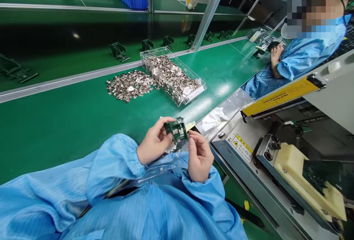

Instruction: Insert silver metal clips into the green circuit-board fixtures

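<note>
L hand (154,141) curled, gripping green PCB (177,130) above clear bag (163,170); R hand (199,156) half-closed, fingertips (193,136) pinching PCB edge. Sealer (249,181) label (242,148) reads "INJURE HAND".

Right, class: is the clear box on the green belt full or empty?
Full: small silvery metal pieces fill the clear box almost to its rim, and more lie heaped on the belt beside it.
</note>
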Motion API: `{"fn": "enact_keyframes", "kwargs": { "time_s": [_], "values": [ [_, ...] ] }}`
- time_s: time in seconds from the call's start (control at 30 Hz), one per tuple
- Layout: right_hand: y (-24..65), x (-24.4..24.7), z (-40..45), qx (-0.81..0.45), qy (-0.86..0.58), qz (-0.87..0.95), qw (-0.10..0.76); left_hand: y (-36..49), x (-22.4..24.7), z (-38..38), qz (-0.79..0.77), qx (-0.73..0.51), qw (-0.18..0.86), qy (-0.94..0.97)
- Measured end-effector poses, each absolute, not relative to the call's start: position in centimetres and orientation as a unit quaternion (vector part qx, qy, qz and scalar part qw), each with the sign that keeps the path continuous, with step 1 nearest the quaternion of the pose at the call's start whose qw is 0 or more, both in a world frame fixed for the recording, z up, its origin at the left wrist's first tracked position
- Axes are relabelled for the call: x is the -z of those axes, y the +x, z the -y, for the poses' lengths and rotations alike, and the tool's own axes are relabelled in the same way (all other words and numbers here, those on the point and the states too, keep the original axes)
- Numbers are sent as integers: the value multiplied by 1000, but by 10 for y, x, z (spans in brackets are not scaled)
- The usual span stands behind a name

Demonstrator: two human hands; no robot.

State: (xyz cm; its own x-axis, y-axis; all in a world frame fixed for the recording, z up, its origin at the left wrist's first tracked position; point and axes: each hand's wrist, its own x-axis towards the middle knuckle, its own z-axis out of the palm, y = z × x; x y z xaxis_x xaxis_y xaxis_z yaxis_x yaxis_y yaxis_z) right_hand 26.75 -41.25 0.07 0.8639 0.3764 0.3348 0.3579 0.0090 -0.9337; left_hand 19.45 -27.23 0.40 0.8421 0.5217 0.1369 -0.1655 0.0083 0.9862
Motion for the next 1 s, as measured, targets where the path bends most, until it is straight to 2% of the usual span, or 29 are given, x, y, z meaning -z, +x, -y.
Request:
{"fn": "enact_keyframes", "kwargs": {
  "time_s": [0.07,0.2,0.3,0.4,0.53,0.7,0.8,1.0],
  "values": [
    [270,3,427,-52,-735,247,630,199,-6,264,-177,-263,733,602],
    [269,20,445,-239,-756,278,542,206,-6,251,-217,-281,754,553],
    [262,36,441,-320,-720,257,560,208,0,249,-216,-296,748,553],
    [254,42,431,-347,-708,253,561,208,9,251,-228,-290,735,569],
    [247,33,423,-254,-772,315,490,206,18,253,-235,-268,718,597],
    [237,27,420,-74,-849,437,288,204,21,255,-232,-246,676,654],
    [232,28,418,-40,-865,466,180,204,19,256,-237,-240,642,689],
    [228,14,408,-57,-882,467,40,202,9,257,-253,-226,565,752]
  ]
}}
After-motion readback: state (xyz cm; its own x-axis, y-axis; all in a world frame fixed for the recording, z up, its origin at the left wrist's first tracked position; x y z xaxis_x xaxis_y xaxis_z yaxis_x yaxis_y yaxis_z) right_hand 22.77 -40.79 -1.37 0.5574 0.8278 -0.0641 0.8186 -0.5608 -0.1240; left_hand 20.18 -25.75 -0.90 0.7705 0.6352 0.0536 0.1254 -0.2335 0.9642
